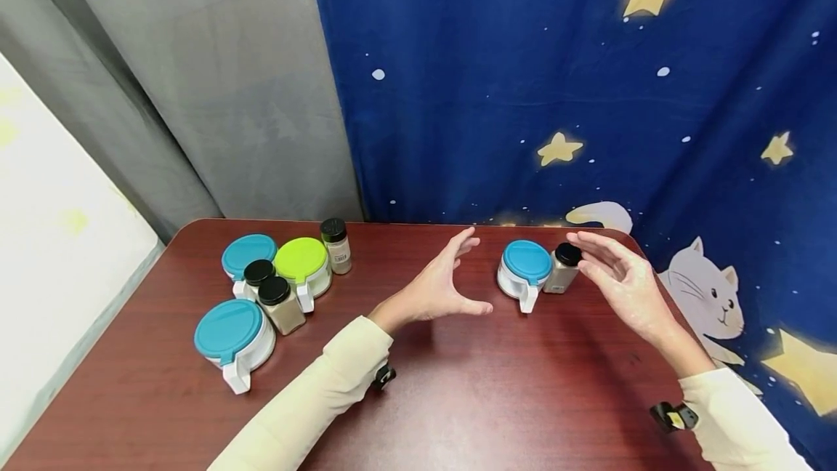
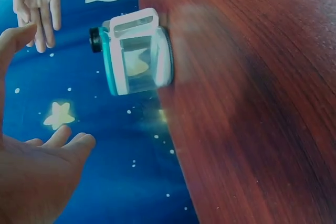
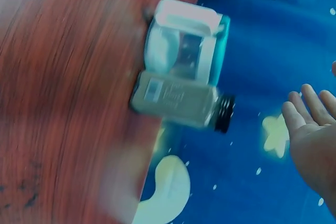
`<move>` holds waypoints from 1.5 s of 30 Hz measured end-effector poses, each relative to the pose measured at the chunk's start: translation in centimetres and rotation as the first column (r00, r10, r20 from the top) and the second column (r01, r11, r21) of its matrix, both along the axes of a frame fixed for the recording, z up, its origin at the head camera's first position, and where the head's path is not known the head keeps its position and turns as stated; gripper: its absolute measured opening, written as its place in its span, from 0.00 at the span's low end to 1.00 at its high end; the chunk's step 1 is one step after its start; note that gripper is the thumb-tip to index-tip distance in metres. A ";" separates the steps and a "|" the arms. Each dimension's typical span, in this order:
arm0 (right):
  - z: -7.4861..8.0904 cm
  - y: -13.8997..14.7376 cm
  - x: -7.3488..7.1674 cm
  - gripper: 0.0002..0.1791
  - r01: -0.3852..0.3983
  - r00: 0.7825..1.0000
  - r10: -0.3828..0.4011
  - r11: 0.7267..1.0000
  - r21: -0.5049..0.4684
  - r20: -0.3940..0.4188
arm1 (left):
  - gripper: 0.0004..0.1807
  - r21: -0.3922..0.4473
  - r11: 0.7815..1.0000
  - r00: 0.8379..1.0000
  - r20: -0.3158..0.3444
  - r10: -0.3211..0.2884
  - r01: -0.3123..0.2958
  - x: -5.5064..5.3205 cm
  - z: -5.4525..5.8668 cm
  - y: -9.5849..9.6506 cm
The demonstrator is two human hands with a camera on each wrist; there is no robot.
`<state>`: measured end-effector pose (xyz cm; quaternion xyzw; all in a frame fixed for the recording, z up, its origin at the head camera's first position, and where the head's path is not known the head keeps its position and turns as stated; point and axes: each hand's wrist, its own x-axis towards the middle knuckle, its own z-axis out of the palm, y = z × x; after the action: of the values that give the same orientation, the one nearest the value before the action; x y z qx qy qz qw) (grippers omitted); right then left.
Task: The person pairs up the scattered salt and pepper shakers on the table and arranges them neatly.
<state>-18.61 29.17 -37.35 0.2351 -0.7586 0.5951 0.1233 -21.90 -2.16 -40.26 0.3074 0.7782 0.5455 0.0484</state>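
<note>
A deep-blue starry curtain (image 1: 458, 100) hung behind your work, with a grey curtain (image 1: 255, 86) to its left. The reddish-brown worktop (image 1: 497, 405) reached back close to both; its smooth face carried a bright sheen near you. A cluster of containers (image 1: 302, 259), with blue, green and black tops, stood at its left. Over the right part, your left hand (image 1: 439, 286) and right hand (image 1: 624, 289) faced each other, the fingers of each apart from the thumb and holding nothing; the wrist views showed both clear of contact. Between them the blue-lidded jar (image 1: 527, 260) stood upright near the back edge, its handle toward you. Just at its right stood the slimmer black-capped bottle (image 1: 560, 278); whether they touched, you could not tell. An uneven squeeze might have tipped that narrow bottle, the smooth finish might have let both slide, and a forward nudge risked the back edge.
</note>
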 end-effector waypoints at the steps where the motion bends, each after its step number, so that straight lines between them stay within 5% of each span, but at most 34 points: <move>1: 0.1 -0.3 0.2 0.22 -0.004 1.000 0.004 1.000 0.010 0.002 | 0.66 0.008 1.000 1.000 -0.002 -0.001 0.001 0.2 0.1 -0.2; 11: 0.8 -2.2 1.8 0.25 -0.065 0.998 0.064 0.994 0.084 0.015 | 0.64 0.097 0.995 0.996 -0.076 0.043 -0.036 2.3 0.9 -1.8; 31: -1.5 -5.0 4.3 0.25 -0.081 0.991 0.068 0.991 0.110 0.111 | 0.63 0.072 0.994 0.989 -0.120 0.085 -0.076 6.7 0.5 -5.8; 45: -3.3 -7.9 5.0 0.26 -0.190 0.979 0.181 0.976 0.107 0.091 | 0.62 0.129 0.988 0.994 -0.069 0.088 -0.079 9.2 0.7 -8.9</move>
<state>-13.65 21.23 -40.67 0.2873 -0.7706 0.5684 0.0225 -12.66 -11.08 -39.59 0.2971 0.7555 0.5835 -0.0229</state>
